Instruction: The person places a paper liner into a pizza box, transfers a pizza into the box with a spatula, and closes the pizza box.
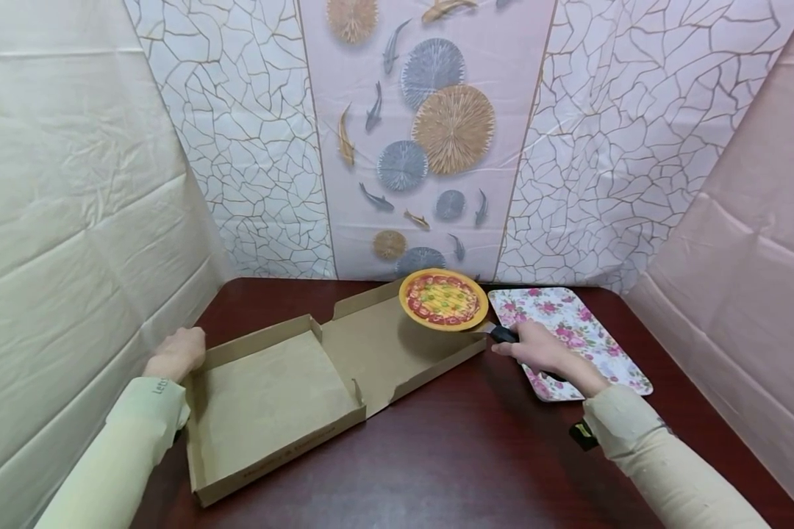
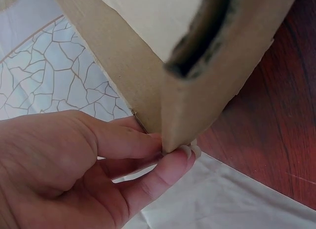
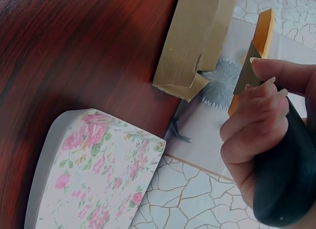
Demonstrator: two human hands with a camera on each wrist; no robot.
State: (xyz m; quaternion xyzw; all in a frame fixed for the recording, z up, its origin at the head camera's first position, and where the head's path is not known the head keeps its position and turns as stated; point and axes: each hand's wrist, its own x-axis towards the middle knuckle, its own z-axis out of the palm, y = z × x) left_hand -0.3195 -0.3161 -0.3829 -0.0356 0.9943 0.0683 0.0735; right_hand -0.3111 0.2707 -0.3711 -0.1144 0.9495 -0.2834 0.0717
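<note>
An open cardboard pizza box (image 1: 265, 411) lies on the dark red table, its lid (image 1: 370, 345) spread out to the right. My left hand (image 1: 177, 354) pinches the box's far left corner between thumb and fingers, as the left wrist view shows up close. In my right hand (image 1: 536, 345) is the black handle (image 3: 284, 174) of a pizza server, gripped with curled fingers. A round pizza (image 1: 443, 300) with a yellow crust, red slices and green bits rests on the server's blade, raised above the lid. Most of the blade is hidden beneath the pizza.
A white board with pink flowers (image 1: 569, 330) lies on the table to the right, below my right forearm. Behind the table hangs a patterned cloth (image 1: 430, 147), with pale cloth walls on both sides. The box's low side walls stand upright.
</note>
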